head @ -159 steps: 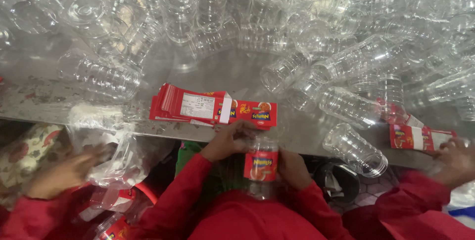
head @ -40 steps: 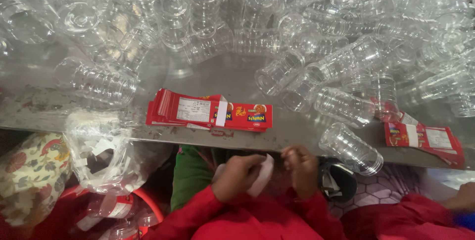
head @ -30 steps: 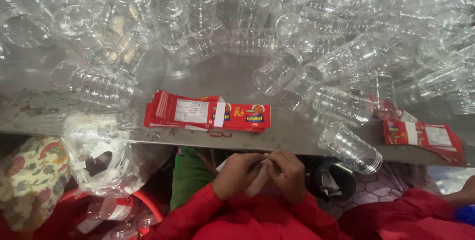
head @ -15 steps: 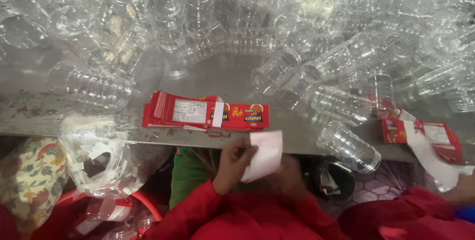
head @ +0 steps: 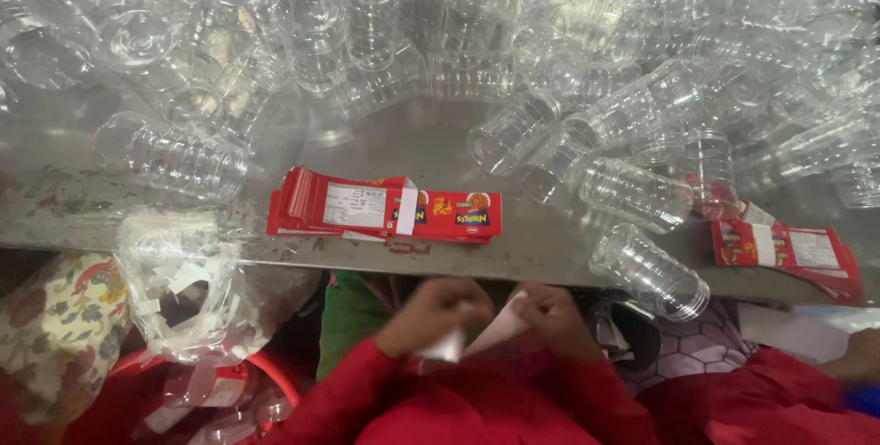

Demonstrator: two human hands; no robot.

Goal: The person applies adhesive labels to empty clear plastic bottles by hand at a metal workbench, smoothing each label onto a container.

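My left hand [head: 438, 313] and my right hand [head: 554, 317] are close together below the table edge, both in red sleeves. Between them they hold a white strip of paper [head: 495, 328], its ends pinched in each hand; the motion is blurred. On the steel table [head: 541, 252] just above my hands lies a stack of red labels [head: 385, 211] bound by a white band. Clear plastic jars [head: 649, 271] lie on their sides near the table edge to the right.
A large heap of clear plastic jars [head: 385, 32] fills the back of the table. A second red label stack [head: 788, 252] lies at right, near another person's hand [head: 854, 358]. A clear plastic bag [head: 183, 289] with paper scraps hangs at left above a red basket [head: 229, 390].
Five seconds ago I held a labelled jar; it is gone from my hands. The white strip, lifted up half a second ago, has come back down between both hands.
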